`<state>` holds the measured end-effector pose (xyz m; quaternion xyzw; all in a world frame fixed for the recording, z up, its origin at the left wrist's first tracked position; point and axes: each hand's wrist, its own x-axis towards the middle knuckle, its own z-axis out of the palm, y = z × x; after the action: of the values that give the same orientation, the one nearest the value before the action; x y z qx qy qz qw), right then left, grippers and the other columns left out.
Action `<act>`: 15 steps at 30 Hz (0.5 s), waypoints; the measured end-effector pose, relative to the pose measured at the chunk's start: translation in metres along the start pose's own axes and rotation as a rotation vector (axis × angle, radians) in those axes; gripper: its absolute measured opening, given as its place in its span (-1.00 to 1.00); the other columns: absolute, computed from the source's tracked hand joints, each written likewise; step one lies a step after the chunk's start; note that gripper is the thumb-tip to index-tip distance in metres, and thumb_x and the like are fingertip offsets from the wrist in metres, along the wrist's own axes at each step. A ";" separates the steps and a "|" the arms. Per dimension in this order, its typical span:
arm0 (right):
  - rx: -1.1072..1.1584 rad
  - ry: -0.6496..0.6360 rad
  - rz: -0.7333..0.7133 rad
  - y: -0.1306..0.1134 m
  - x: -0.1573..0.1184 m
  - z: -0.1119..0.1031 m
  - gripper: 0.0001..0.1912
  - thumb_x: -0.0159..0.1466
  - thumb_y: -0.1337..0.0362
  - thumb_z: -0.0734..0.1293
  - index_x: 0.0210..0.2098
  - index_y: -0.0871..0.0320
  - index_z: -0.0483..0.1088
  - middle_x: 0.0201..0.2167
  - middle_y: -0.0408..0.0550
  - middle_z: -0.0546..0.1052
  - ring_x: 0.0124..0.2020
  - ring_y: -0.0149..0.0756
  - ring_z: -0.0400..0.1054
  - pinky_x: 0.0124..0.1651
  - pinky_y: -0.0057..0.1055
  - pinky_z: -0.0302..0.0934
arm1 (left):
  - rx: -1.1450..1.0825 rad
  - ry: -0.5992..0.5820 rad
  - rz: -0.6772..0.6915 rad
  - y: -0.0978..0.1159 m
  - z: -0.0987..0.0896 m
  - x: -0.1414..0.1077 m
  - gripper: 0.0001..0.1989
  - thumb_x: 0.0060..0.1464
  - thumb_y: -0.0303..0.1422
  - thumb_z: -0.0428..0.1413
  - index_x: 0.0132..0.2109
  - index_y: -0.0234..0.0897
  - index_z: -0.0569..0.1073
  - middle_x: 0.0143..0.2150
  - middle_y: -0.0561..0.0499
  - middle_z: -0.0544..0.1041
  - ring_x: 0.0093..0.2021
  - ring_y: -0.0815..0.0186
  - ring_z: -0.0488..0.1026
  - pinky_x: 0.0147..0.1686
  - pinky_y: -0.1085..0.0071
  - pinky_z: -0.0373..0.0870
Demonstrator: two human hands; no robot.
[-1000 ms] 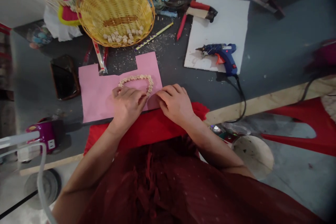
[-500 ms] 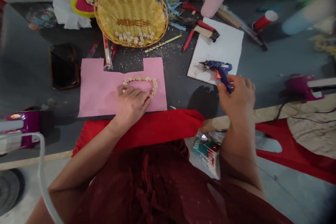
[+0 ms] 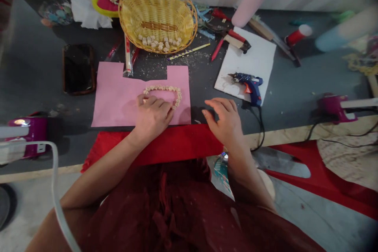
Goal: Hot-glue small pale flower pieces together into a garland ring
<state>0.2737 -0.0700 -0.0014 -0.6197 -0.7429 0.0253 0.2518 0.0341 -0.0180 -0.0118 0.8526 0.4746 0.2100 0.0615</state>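
My left hand (image 3: 155, 116) rests over the pink paper sheet (image 3: 115, 102), fingers curled down onto the near side of a loop of small cream flower-like pieces (image 3: 161, 88). The hand covers that part of the loop. To its right, my right hand (image 3: 226, 122) is above the table near its front edge, fingers apart and holding nothing. A blue glue gun (image 3: 251, 86) lies on a white board (image 3: 227, 63), beyond my right hand, its cord hanging over the table edge.
A yellow wicker basket (image 3: 156, 8) with loose cream pieces stands at the back. Around it are a phone (image 3: 78, 69), a striped pencil (image 3: 189, 52), red-handled pliers (image 3: 217, 49) and a pink bottle (image 3: 254, 0). Purple clamp-like devices (image 3: 335, 108) sit at both sides. Red cloth (image 3: 183, 141) hangs at the front edge.
My right hand has let go of the glue gun, which lies on the white board, and has moved left toward the pink sheet. My left hand stays on the loop.
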 end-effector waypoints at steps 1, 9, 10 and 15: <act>0.006 -0.010 -0.012 -0.001 0.000 0.001 -0.74 0.36 0.23 0.29 -0.01 0.16 0.46 -0.08 0.08 0.53 -0.01 -0.11 0.37 0.08 -0.12 0.31 | 0.000 -0.003 -0.004 0.000 -0.001 0.000 -0.80 0.24 -0.30 0.03 -0.30 -0.11 0.52 -0.37 -0.02 0.57 -0.27 0.10 0.44 -0.01 0.00 0.13; -0.111 0.135 0.169 0.033 -0.008 -0.026 -0.71 0.35 0.17 0.28 0.00 0.11 0.47 -0.04 0.13 0.52 0.03 -0.03 0.36 0.11 0.01 0.23 | 0.035 0.013 0.011 -0.001 0.000 -0.001 -0.81 0.24 -0.31 0.02 -0.30 -0.13 0.51 -0.37 -0.03 0.57 -0.27 0.08 0.45 -0.03 -0.03 0.14; -0.147 0.166 0.215 0.044 -0.009 -0.030 -0.71 0.34 0.15 0.28 -0.01 0.10 0.46 -0.04 0.13 0.52 0.03 -0.01 0.35 0.11 0.02 0.22 | 0.044 0.019 0.017 -0.001 0.001 -0.001 -0.81 0.24 -0.32 0.02 -0.31 -0.13 0.49 -0.38 -0.03 0.57 -0.28 0.09 0.44 -0.03 -0.02 0.14; -0.257 0.199 0.420 0.100 -0.007 -0.039 -0.65 0.21 0.14 0.37 -0.06 0.16 0.45 -0.14 0.23 0.54 -0.18 -0.05 0.38 -0.06 -0.08 0.24 | 0.058 0.028 0.029 -0.002 0.003 -0.002 -0.81 0.27 -0.31 0.02 -0.30 -0.12 0.47 -0.38 0.02 0.58 -0.28 0.13 0.44 0.00 0.00 0.13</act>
<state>0.3808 -0.0641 -0.0044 -0.7866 -0.5667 -0.0785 0.2322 0.0331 -0.0180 -0.0154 0.8578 0.4688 0.2088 0.0272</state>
